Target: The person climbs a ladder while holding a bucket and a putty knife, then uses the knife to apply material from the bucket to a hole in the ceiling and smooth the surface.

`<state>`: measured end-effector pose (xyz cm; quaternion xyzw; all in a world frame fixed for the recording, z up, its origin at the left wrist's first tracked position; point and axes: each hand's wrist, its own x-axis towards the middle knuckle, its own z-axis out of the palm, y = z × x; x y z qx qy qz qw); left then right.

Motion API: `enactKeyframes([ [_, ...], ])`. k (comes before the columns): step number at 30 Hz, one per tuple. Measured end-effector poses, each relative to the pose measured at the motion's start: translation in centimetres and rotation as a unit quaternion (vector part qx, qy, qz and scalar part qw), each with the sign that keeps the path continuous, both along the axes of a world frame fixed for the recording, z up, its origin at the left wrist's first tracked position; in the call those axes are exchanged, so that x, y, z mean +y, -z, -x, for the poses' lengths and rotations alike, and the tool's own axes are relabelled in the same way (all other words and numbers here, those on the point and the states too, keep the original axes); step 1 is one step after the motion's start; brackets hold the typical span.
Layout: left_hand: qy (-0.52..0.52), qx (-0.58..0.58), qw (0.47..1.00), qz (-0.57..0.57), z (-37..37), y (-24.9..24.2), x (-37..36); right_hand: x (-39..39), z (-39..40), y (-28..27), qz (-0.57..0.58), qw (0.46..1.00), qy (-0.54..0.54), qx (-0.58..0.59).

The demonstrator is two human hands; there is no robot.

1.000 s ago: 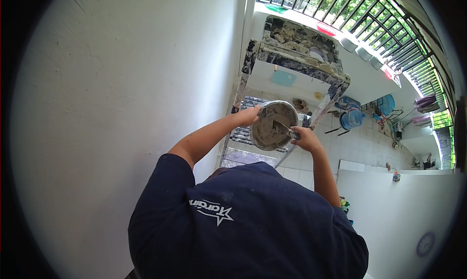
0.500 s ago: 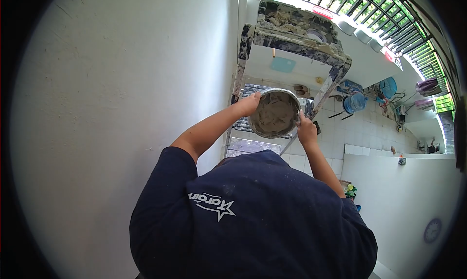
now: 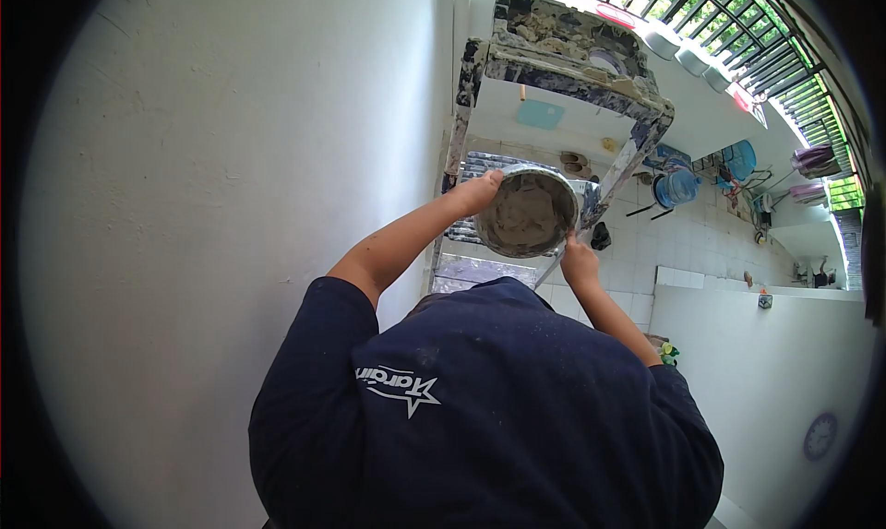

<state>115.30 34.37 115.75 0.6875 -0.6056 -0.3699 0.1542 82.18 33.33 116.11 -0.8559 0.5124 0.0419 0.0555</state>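
Note:
A round bucket [image 3: 527, 213], tilted so its mouth faces me, has grey-brown paste inside and smears of it around the wall. My left hand [image 3: 480, 191] is closed over the rim on the upper left side. On the lower right, my right hand [image 3: 580, 261] grips the edge of the same bucket, its fingers partly hidden. Behind the bucket stands a stepladder [image 3: 637, 151] crusted with dried plaster. Its top platform [image 3: 563, 35] carries lumps of the same material and a round roll-like item [image 3: 606, 62].
A white wall [image 3: 231, 178] runs close along my left. Below on the right are a tiled floor [image 3: 701, 238], a blue water jug [image 3: 676, 188] and a low white wall [image 3: 738, 363]. Bowls [image 3: 690, 60] line a ledge by the black railing [image 3: 729, 26].
The bucket and both hands have shifted slightly right in the view. The view of the ladder and room has also shifted a little. Both hands keep their hold.

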Motion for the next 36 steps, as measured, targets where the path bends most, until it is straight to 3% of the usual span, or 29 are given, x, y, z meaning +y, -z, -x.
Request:
enactKeyframes([
  [3, 0.033, 0.005, 0.999, -0.021, 0.3, -2.5, 0.8, 0.5, 0.2, 0.2, -0.071, 0.997, 0.027, -0.019],
  [6, -0.016, 0.103, 0.991, -0.08, 0.7, -4.6, 2.0, 1.9, -0.3, -0.3, -0.124, 0.99, 0.04, -0.045],
  [13, -0.025, 0.008, 0.998, 0.06, 0.5, 1.2, 0.5, 1.0, 0.0, 1.4, -0.158, 0.982, 0.019, -0.106],
  [17, -0.019, 0.009, 0.997, 0.076, 0.4, 1.7, -0.1, 0.5, -1.2, -0.7, -0.357, 0.917, 0.127, -0.126],
  [20, -0.003, 0.024, 0.997, 0.069, 0.0, 1.9, -0.1, 1.5, -3.1, -3.1, -0.491, 0.825, 0.208, -0.186],
  [24, 0.012, 0.03, 0.997, 0.074, 0.1, 1.5, 0.2, 2.4, -4.4, -0.9, -0.533, 0.759, 0.26, -0.267],
  [27, 0.037, 0.009, 0.996, 0.081, 0.2, 1.5, 0.2, 1.2, -4.5, 0.5, -0.611, 0.63, 0.367, -0.308],
  [28, 0.043, 0.007, 0.995, 0.086, 0.2, 1.7, 0.2, 1.1, -4.6, 1.1, -0.637, 0.562, 0.415, -0.326],
  [31, 0.055, 0.005, 0.994, 0.094, 0.1, 2.2, 0.2, 0.2, -3.2, 4.0, -0.728, 0.236, 0.545, -0.342],
  [32, 0.056, 0.004, 0.994, 0.092, 0.1, 2.0, 0.2, 0.7, -2.8, 4.1, -0.735, 0.169, 0.544, -0.369],
  [35, 0.043, -0.002, 0.996, 0.08, 0.4, 1.5, 0.4, 0.4, -1.3, 3.5, -0.726, 0.004, 0.563, -0.394],
  [36, 0.038, -0.004, 0.996, 0.076, 0.4, 1.5, 0.5, 0.1, -1.3, 2.1, -0.717, -0.002, 0.566, -0.407],
])
